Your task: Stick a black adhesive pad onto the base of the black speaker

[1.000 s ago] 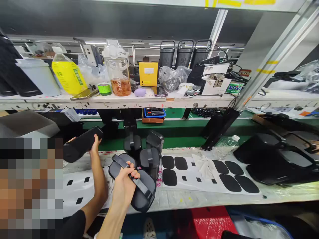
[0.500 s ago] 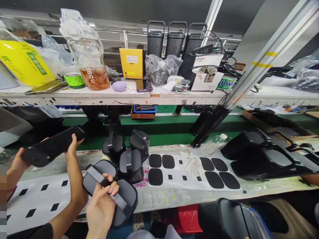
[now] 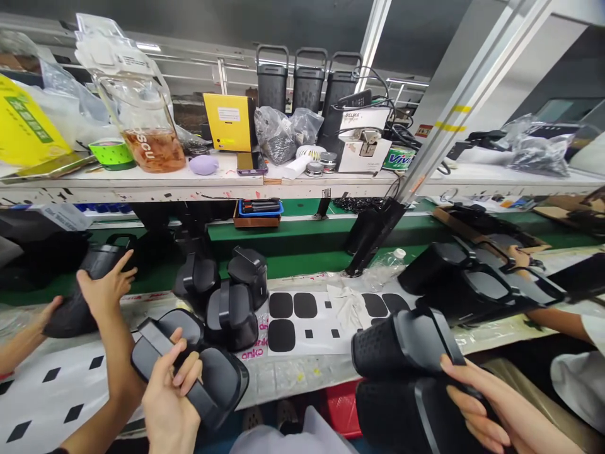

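Now our left hand (image 3: 104, 289) has carried the black cylinder (image 3: 70, 309) further left and lower than a second ago. Its fingers are wrapped over the upper end, while a co-worker's hand (image 3: 45, 313) meets the lower end, which reads to us as a hand-over. Our right hand (image 3: 167, 391) still clamps the strapped black housing (image 3: 215, 378) at the tabletop (image 3: 302, 375) edge. Right of those fingers another hand (image 3: 477, 403) (not ours, we judge) has come in holding a perforated black shell (image 3: 401, 343). Its arm is cut off, and the cylinder's top merges with dark clutter.
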The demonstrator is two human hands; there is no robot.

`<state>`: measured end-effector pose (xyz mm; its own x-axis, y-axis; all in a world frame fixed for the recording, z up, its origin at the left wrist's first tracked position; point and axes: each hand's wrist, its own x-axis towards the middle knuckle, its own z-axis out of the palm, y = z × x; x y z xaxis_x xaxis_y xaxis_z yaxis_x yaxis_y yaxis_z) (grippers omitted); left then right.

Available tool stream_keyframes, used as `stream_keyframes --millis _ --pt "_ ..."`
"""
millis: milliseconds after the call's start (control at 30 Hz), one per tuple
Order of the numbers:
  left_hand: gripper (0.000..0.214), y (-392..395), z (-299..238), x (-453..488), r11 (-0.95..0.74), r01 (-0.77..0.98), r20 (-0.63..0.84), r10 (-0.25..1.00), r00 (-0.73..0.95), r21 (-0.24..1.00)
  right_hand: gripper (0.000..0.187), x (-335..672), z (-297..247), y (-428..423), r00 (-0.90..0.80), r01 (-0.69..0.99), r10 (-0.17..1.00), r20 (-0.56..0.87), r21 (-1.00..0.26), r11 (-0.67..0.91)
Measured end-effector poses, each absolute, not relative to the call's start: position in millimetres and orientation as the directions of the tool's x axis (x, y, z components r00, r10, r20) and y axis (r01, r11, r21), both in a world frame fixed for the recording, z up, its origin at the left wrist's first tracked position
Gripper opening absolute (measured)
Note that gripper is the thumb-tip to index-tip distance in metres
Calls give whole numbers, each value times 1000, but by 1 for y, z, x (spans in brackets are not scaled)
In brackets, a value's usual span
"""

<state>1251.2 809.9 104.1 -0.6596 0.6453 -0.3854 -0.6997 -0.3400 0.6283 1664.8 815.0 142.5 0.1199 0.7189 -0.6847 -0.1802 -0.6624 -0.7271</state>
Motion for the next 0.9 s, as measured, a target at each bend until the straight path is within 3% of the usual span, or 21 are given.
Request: stream_keyframes --millis 167,300,433,567,733,800,900 --pt "33 806 104 1247 -428 -659 -342 608 -716 618 45 1642 152 853 129 -196 801 -584 -807 -557" --pt "24 816 91 1252 -492 -579 -259 573 -778 650 45 1638 142 878 62 -147 825 -562 -822 -550" --pt "32 822 81 1259 -479 -523 -228 546 -806 705 46 1636 132 901 30 -161 822 -569 -814 -558" --pt "48 809 80 1258 -257 -450 -237 578 -781 856 41 1627 133 925 -19 -216 788 -616 -767 -604" --pt "80 779 77 1245 87 -294 -284 615 -736 952 20 1614 137 948 -31 -223 789 -614 -765 -604" --pt "92 769 80 1241 137 -164 -214 593 -776 977 16 1610 135 956 -23 -179 809 -587 -794 -581" --pt "102 759 95 1239 79 22 -22 524 -851 997 13 1605 125 965 -24 -116 829 -558 -822 -557"
